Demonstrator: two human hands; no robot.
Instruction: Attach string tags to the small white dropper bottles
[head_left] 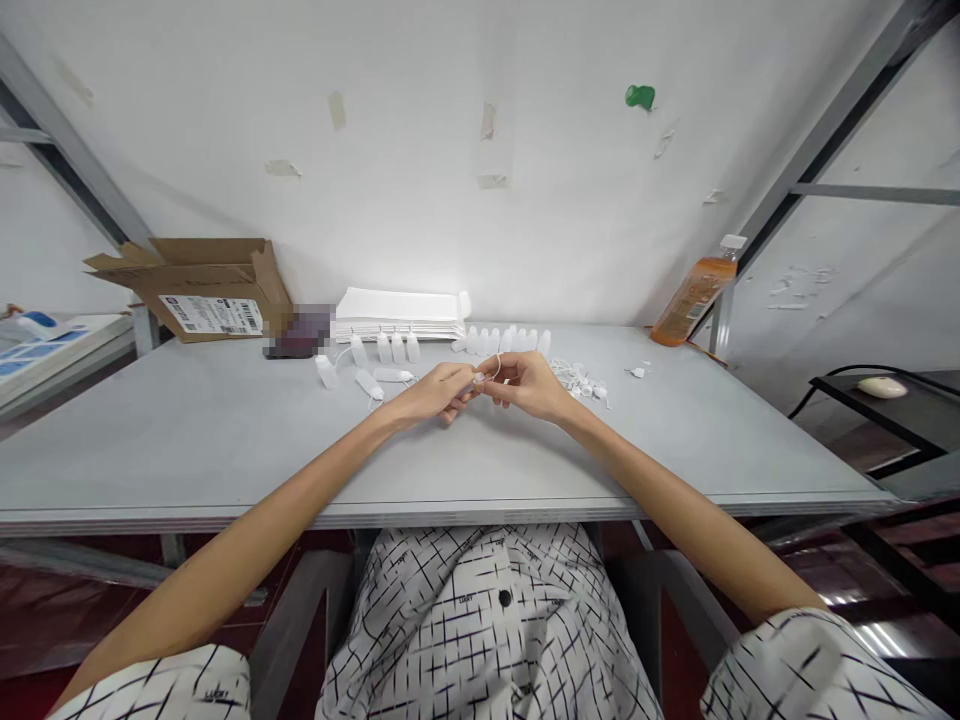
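Both hands meet just above the middle of the table. My left hand is closed around a small translucent white bottle, of which only the top end shows between the fingers. With thumb and fingertips my right hand pinches a white cap strap that loops up at the bottle's top; the cap itself is mostly hidden. To the left stand several small bottles with straps, and others lie on their sides. Behind my hands is a row of bottles. Right of my right hand lies a pile of white caps with straps.
A stack of white flat cartons lies against the wall. An open cardboard box and a dark object are at the back left. An orange drink bottle leans at the back right. One loose white piece lies on the grey table.
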